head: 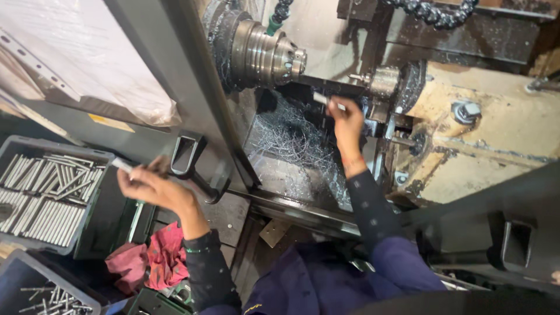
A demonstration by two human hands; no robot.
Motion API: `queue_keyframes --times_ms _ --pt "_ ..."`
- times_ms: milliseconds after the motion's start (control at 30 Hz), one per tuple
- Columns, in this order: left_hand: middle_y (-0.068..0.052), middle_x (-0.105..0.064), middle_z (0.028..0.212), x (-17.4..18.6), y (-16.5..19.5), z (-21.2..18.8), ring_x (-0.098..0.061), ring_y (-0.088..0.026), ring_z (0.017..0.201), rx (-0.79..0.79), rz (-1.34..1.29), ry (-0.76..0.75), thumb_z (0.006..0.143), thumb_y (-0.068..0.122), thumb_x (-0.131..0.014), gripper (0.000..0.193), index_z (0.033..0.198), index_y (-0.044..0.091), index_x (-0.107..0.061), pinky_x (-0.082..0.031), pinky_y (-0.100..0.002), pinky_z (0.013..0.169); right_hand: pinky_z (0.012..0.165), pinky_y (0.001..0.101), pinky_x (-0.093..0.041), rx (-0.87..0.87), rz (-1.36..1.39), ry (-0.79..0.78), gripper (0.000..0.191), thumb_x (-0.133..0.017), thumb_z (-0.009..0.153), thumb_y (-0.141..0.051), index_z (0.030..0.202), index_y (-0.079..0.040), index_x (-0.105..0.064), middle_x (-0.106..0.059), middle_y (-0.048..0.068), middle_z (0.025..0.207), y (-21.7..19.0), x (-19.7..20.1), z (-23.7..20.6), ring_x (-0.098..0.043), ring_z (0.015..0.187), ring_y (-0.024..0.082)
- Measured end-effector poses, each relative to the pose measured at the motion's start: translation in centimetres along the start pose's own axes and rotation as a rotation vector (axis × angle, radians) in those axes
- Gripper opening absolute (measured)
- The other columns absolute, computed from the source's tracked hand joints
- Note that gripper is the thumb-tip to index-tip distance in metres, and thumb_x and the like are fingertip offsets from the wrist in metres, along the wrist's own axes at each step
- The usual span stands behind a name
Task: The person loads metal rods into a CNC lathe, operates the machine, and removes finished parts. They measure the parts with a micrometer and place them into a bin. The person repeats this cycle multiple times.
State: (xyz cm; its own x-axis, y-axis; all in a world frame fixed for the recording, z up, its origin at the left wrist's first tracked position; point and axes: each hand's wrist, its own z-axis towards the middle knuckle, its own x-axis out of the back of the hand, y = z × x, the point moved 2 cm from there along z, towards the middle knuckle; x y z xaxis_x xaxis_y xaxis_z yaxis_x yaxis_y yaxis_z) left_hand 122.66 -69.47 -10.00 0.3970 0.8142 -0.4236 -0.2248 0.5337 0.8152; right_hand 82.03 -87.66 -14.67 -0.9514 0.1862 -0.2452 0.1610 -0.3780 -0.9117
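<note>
My right hand (347,119) reaches inside a lathe and grips a short metal rod (322,98) below the round steel chuck (269,56). My left hand (153,185) hovers outside the machine, pinching another short metal rod (122,165) over the edge of a grey bin (104,201). The bin holds several similar silver rods (46,192) laid in rows. Both arms wear dark sleeves.
Tangled metal shavings (291,137) fill the lathe bed. A tool holder (382,81) sits right of the chuck. The dark sliding door with a handle (185,154) stands between my hands. A red rag (154,259) and a second bin (41,289) with rods lie lower left.
</note>
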Motion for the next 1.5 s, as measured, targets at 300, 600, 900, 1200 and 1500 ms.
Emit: queue_keyframes --times_ms 300,600,900,1200,1500 --pt "-0.001 -0.059 0.091 -0.4 -4.6 0.2 -0.054 -0.008 0.079 0.137 0.105 -0.050 0.106 0.022 -0.065 0.030 0.120 -0.003 -0.062 -0.046 -0.024 0.070 0.076 0.0266 -0.064 0.055 0.058 -0.019 0.016 -0.073 0.096 -0.007 0.108 0.003 -0.072 -0.074 0.005 0.097 0.7 -5.2 7.5 -0.071 0.085 0.010" --pt "-0.003 -0.065 0.075 -1.5 -2.4 -0.3 -0.058 -0.010 0.065 0.216 0.008 -0.014 0.105 0.029 -0.059 0.037 0.085 -0.002 -0.065 -0.050 -0.025 0.060 0.071 0.0223 -0.057 0.080 -0.094 -0.128 0.010 -0.074 0.096 -0.002 0.105 0.000 -0.072 -0.075 0.003 0.095 2.6 -7.0 9.4 -0.070 0.079 0.008" --pt "-0.007 -0.064 0.074 -1.7 -1.8 -0.6 -0.062 -0.016 0.054 0.279 -0.064 -0.074 0.108 0.031 -0.053 0.041 0.089 -0.003 -0.068 -0.053 -0.030 0.044 0.085 0.0243 -0.057 0.336 -0.134 -0.176 0.013 -0.068 0.098 0.008 0.107 0.000 -0.072 -0.071 0.007 0.112 3.8 -6.1 9.0 -0.070 0.097 0.011" --pt "-0.010 -0.069 0.083 -1.3 -2.8 0.0 -0.065 -0.016 0.066 0.210 -0.037 -0.121 0.112 0.031 -0.054 0.044 0.095 -0.006 -0.071 -0.055 -0.029 0.057 0.083 0.0245 -0.058 0.456 -0.203 -0.167 0.011 -0.071 0.097 0.009 0.102 0.000 -0.073 -0.072 0.010 0.112 2.6 -6.8 8.7 -0.069 0.095 0.012" --pt "-0.008 -0.067 0.080 -1.1 -3.7 -0.1 -0.062 -0.015 0.064 0.196 -0.011 -0.132 0.112 0.030 -0.056 0.044 0.092 -0.006 -0.072 -0.052 -0.029 0.056 0.090 0.0368 -0.056 0.620 -0.513 -0.185 0.018 -0.068 0.093 0.010 0.105 -0.003 -0.073 -0.073 0.015 0.111 -1.5 -7.3 8.0 -0.070 0.105 0.032"
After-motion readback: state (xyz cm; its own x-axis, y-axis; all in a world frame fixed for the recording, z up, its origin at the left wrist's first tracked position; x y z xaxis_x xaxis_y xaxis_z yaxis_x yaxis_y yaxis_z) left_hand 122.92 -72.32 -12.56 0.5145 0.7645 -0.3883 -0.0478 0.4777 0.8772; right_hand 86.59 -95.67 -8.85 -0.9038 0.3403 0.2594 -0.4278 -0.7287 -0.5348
